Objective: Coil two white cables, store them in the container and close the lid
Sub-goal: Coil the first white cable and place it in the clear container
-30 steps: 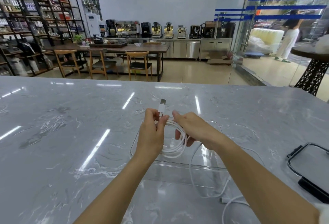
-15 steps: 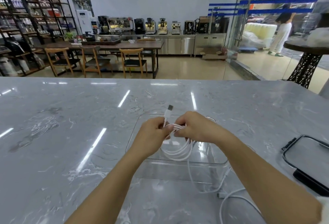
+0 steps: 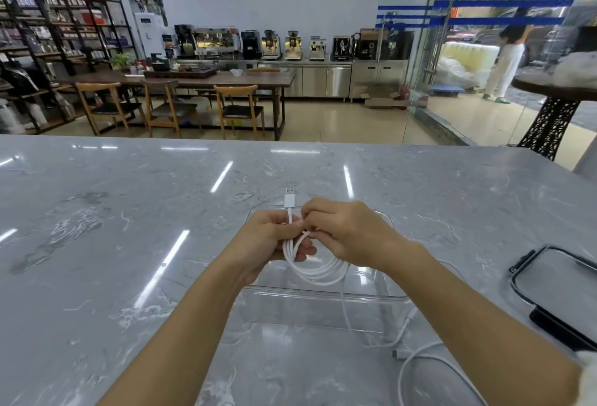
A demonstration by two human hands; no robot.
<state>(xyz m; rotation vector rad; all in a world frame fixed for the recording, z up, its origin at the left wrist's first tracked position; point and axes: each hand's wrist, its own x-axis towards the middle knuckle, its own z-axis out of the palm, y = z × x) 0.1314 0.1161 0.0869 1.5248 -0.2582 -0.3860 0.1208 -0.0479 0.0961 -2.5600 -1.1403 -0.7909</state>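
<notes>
Both bare forearms reach forward from the lower edge of the view and meet in the middle, where the two hands touch each other. The left hand (image 3: 271, 241) has its fingers curled round the cable (image 3: 318, 271). The right hand (image 3: 352, 237) shows its back to the camera, and its fingertips pinch the cable just beside the left thumb.

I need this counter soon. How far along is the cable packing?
Done: nothing looks stored yet. In hand: the left hand and right hand hold the first cable, mostly coiled, above the open container; its tail trails onto the counter. Left: finish that coil, store it, coil and store the second cable lying loose at the near right, then fit the lid lying to the right.
</notes>
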